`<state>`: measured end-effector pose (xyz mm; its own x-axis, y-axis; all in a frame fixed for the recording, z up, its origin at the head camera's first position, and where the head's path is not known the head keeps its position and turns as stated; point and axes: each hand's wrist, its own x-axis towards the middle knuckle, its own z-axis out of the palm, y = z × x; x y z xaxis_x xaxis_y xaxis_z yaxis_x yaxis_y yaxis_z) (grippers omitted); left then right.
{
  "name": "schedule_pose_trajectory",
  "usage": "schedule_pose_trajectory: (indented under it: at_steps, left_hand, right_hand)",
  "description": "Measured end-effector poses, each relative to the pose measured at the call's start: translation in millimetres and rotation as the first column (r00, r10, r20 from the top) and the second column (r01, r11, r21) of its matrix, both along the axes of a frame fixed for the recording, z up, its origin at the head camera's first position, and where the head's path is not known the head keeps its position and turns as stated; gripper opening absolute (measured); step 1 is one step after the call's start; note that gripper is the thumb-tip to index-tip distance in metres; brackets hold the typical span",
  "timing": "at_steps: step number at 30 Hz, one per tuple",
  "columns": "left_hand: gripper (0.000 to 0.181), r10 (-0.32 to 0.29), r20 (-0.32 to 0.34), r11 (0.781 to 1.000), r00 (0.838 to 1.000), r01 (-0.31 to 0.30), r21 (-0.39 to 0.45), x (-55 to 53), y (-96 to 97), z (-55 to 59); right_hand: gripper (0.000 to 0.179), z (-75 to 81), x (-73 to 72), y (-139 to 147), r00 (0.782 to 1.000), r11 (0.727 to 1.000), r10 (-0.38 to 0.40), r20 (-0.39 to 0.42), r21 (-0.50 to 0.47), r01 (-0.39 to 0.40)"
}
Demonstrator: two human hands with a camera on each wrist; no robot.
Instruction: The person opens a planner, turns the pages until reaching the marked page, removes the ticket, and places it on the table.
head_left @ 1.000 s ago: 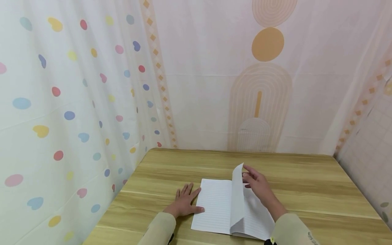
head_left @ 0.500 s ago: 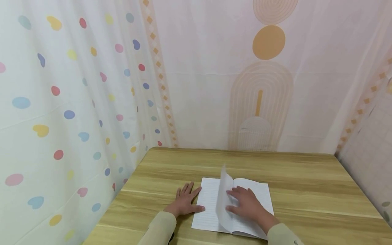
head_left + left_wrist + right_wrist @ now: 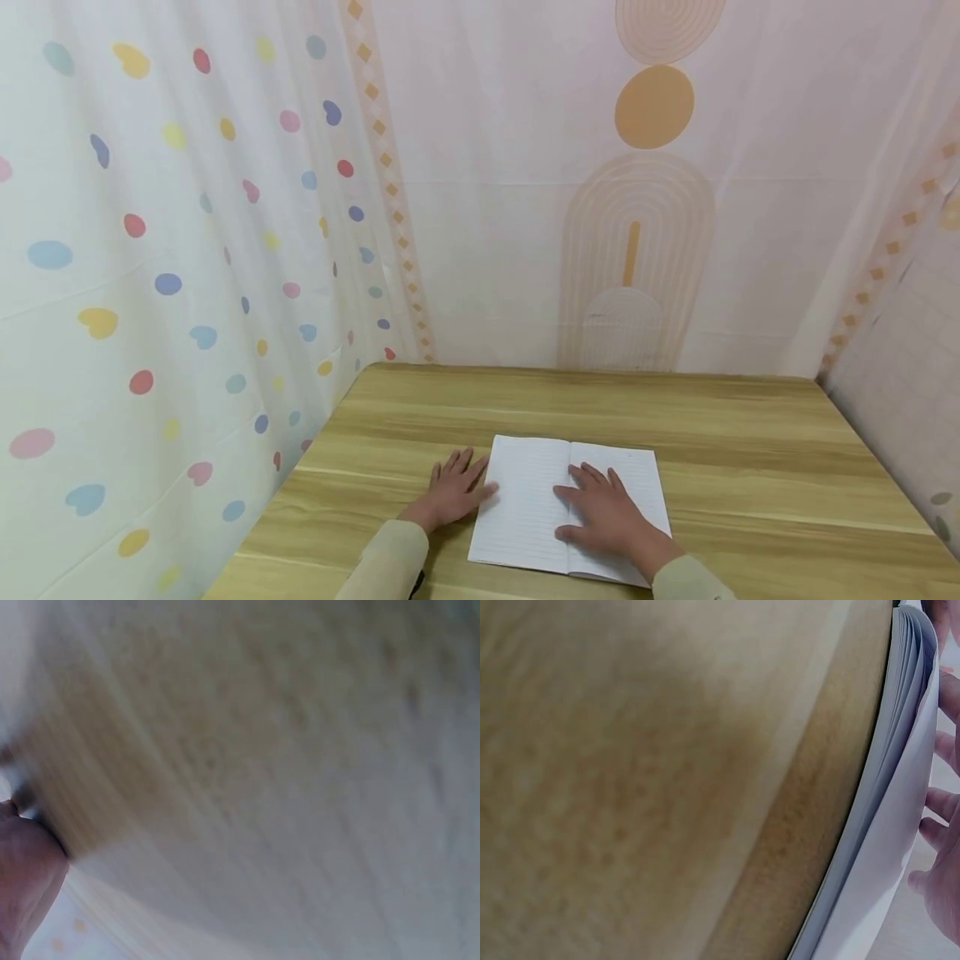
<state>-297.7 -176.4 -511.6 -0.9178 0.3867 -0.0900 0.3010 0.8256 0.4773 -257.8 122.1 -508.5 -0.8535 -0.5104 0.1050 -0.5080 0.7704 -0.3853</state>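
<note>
An open notebook (image 3: pixel 525 500) with white lined pages lies flat on the wooden table, both pages facing up. My right hand (image 3: pixel 606 512) rests on its right page, fingers spread, with the thumb and fingertips at the centre fold. In the right wrist view, the fingers of that hand (image 3: pixel 945 847) lie along the page, and the notebook's layered page edges (image 3: pixel 881 772) show beside them. Spread on the table at the notebook's left edge is my left hand (image 3: pixel 452 493), its thumb by the left page's margin. Only part of the left hand (image 3: pixel 28 877) appears in the left wrist view.
The wood-grain table (image 3: pixel 420 408) reaches back to a pale curtain (image 3: pixel 487 250) with an arch pattern. A white curtain with coloured dots (image 3: pixel 187 375) hangs along the left side. The table's right edge runs near another pale hanging cloth (image 3: pixel 907 375).
The raised page has turned over from right to left and now lies flat. My right hand moved left from the page's edge onto the notebook near the fold. The left hand barely shifted.
</note>
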Motion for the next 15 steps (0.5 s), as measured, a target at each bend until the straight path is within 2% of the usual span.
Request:
schedule_pose_trajectory:
  at_steps: [3, 6, 10, 15]
  left_hand:
    - [0.090, -0.017, 0.012, 0.998, 1.000, 0.018, -0.060, 0.8, -0.3, 0.0]
    - [0.093, -0.025, 0.020, 0.997, 0.999, 0.027, -0.067, 1.6, -0.3, 0.3]
    - [0.091, -0.028, 0.019, 0.997, 0.999, 0.029, -0.067, 2.3, -0.5, 0.1]
    - [0.091, -0.023, 0.028, 0.998, 0.999, 0.024, -0.062, 4.2, -0.1, 1.1]
  right_hand:
    - [0.064, -1.7, -1.2, 1, 1.000, 1.000, -0.003, 0.000, -0.017, 0.003]
    - [0.067, -5.1, -3.7, 6, 0.999, 0.999, -0.036, -0.023, -0.035, 0.035]
    - [0.065, -8.4, -8.2, 23, 0.988, 0.989, -0.142, -0.062, -0.051, 0.139]
    - [0.067, -7.1, -16.0, 56, 0.959, 0.960, -0.281, -0.026, -0.009, 0.281]
